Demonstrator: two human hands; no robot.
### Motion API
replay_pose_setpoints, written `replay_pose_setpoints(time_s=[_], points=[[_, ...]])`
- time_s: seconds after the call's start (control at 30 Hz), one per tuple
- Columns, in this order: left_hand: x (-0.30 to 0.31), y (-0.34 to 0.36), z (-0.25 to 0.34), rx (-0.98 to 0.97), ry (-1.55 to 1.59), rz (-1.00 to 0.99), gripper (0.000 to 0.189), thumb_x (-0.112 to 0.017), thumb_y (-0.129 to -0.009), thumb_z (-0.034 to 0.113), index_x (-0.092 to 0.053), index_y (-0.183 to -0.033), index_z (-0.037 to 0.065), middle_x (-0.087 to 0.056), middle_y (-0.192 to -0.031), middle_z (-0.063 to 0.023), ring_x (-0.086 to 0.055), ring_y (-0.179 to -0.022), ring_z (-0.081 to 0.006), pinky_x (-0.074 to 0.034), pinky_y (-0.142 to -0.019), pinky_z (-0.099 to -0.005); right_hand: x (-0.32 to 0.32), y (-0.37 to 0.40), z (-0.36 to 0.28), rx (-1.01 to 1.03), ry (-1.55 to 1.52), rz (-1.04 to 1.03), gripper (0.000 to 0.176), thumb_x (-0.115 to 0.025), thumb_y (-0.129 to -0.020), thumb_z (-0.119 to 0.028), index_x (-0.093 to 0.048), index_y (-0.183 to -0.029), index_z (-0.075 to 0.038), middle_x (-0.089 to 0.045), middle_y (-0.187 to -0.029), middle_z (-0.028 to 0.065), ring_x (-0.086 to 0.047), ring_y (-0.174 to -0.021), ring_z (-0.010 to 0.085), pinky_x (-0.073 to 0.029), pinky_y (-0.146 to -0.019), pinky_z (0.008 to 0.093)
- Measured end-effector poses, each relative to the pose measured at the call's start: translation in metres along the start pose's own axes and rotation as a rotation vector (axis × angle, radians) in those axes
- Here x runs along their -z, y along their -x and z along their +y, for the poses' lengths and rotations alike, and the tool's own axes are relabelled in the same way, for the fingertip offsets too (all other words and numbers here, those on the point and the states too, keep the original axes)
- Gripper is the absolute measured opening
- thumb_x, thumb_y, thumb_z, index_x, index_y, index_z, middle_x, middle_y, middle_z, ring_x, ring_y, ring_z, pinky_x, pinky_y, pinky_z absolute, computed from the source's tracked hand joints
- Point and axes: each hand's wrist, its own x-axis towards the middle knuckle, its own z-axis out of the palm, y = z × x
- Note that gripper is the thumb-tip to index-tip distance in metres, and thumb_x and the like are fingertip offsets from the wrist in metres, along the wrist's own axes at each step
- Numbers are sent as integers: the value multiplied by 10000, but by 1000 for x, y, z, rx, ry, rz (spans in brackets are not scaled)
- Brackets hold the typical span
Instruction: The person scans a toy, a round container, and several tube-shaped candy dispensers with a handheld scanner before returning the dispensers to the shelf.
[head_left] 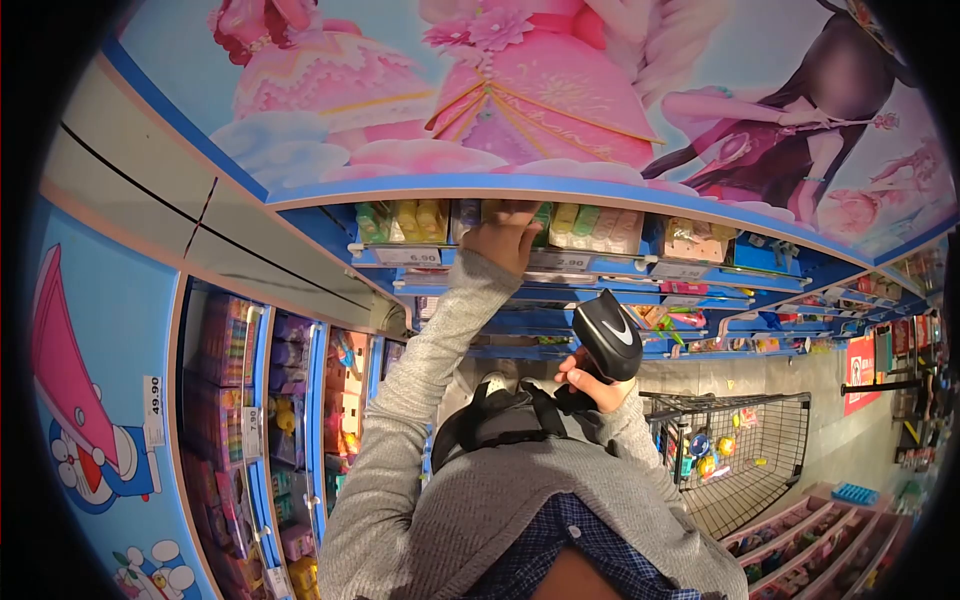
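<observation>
My left hand (505, 240) reaches into the top shelf (620, 264), among packs of small coloured items. Its fingers are partly hidden behind the shelf edge and the packs, so I cannot tell what they grip. Close by on its right are a clear pack of yellow and green items (590, 228) and a 2.90 price tag (558, 261). To its left sits another yellow pack (418, 220) above a 6.90 tag (408, 257). Lower and to the right, my right hand (600, 388) is closed around the handle of a black barcode scanner (610, 338), its head pointing up toward the shelves.
A black wire shopping cart (745, 465) with a few colourful items stands on my right. Stocked side shelves (255, 430) run down the left. A pink slatted rack (830, 545) is at lower right. A large printed panel (540, 110) overhangs the shelf.
</observation>
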Motion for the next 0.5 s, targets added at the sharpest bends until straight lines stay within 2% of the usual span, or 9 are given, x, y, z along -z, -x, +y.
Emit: replay_pose_setpoints(time_s=[0.2,0.27,0.4,0.47,0.5], points=[[4,-1,1,37,-4,-57,343,-502,-789,304,-489,-1120,216,-517,-600,-123,-521,-505,-291,-422,-471,-359,-1,-1,1,-12,-31,6,281,-577,-715,10,-466,-974,10,-581,-783,105,-595,-700,171,-468,-545,232],[0,0,-2,-2,28,25,347,-517,-774,324,-509,-1097,197,-524,-608,-123,-531,-536,-292,-421,-491,-358,-1,-2,2,-13,-29,0,283,-578,-715,9,-466,-974,9,-581,-783,105,-595,-701,171,-470,-547,233],[1,0,-1,16,40,22,344,-529,-765,336,-524,-1076,190,-536,-651,-131,-532,-550,-294,-421,-505,-349,-4,-2,0,-11,-42,4,282,-581,-713,8,-466,-971,9,-581,-781,105,-594,-698,171,-473,-547,234],[6,-1,0,61,93,-84,356,-522,-777,328,-522,-1070,127,-548,-705,-146,-536,-538,-284,-420,-511,-338,-2,-2,1,-6,-25,-1,284,-580,-713,9,-465,-972,9,-581,-780,104,-594,-697,171,-473,-547,234],[8,0,1,61,93,-83,356,-522,-777,328,-522,-1070,127,-548,-705,-146,-536,-538,-284,-420,-511,-338,-1,-2,2,-1,-9,-7,285,-580,-713,10,-464,-973,10,-580,-778,104,-594,-695,171,-474,-547,235]])
